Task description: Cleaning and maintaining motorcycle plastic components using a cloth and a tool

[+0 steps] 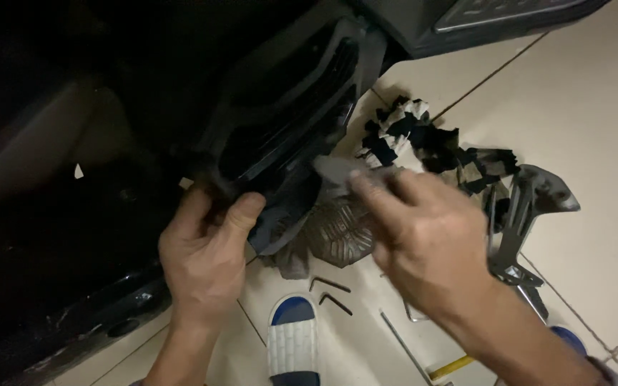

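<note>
The left hand (205, 250) has its grip closed on the lower edge of a dark plastic panel (287, 121), thumb on top, holding it just above the tiled floor (581, 93). The right hand (430, 239) pinches a grey rag (337, 170) between narrow fingers, pressing it against the panel. Hex keys (330, 292) and a sandal (292, 343) lie on the floor below the hands.

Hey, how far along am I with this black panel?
Done: a grey metal bracket lies loose on the tiled floor, with hex keys beside it. In hand: left hand grips the black panel; right hand is blurred at its lower edge. Left: the panel isn't clearly freed.
</note>
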